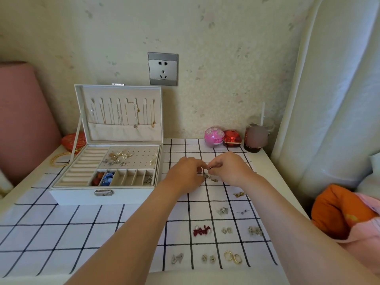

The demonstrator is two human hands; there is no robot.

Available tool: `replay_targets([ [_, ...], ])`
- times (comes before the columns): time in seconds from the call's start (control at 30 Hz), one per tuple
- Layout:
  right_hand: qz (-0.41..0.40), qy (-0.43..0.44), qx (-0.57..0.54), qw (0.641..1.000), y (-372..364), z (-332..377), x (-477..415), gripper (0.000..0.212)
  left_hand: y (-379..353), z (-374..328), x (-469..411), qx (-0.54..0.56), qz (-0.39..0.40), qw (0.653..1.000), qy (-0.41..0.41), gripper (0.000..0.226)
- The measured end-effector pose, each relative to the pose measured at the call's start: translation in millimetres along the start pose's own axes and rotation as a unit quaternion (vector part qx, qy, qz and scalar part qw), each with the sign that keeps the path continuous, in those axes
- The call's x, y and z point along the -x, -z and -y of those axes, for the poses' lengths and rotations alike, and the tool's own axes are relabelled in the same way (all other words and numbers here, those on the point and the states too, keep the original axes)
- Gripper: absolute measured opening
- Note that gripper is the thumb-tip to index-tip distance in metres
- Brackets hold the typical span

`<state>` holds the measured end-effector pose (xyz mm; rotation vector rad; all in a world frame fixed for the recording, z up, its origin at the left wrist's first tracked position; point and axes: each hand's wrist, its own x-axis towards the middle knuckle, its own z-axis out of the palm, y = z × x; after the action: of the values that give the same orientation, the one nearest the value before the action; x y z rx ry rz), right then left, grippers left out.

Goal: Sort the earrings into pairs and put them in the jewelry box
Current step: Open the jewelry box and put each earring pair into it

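Matt checked cloth (61, 233), glossy gold hoop earrings (232, 257) (metal), matt jewelry box (82, 197), shiny metal clasp (103, 192)

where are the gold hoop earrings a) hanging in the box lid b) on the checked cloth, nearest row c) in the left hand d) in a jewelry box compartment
b: the gold hoops lie on the checked cloth, rightmost pair in the row nearest the camera.
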<state>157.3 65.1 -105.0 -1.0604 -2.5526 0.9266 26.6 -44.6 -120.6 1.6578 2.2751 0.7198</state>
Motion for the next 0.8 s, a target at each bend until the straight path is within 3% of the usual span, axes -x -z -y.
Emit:
replay_targets([
  [0.17, -0.013, -0.024, 0.040, 0.999, 2, 1, 0, 0.021, -6, -4, -3, -0.021, -0.009, 0.999, 0.022, 0.024],
  [0.3, -0.030, -0.035, 0.018, 0.999, 2, 2, -1, 0.013, -5, -4, -3, -0.009, -0.017, 0.999, 0.033, 0.010],
  [0.47, -0.038, 0.016, -0.017, 0.999, 5, 17, 4, 0.009, 24, -7, 5, 0.008, -0.045, 0.998, 0.040, 0.005],
  [0.6, -0.042, 0.052, -0.087, 0.994, 1, 45, 8, 0.011, 63, -2, 22, -0.077, -0.103, 0.992, 0.018, 0.016],
  [0.7, -0.029, 0.074, -0.130, 0.988, -11, 71, 14, 0.013, 86, 15, 39, -0.068, -0.131, 0.988, 0.033, 0.021],
  [0.8, -0.015, 0.104, -0.138, 0.985, -26, 97, 16, 0.009, 104, 37, 60, -0.041, -0.150, 0.986, 0.052, 0.012],
])
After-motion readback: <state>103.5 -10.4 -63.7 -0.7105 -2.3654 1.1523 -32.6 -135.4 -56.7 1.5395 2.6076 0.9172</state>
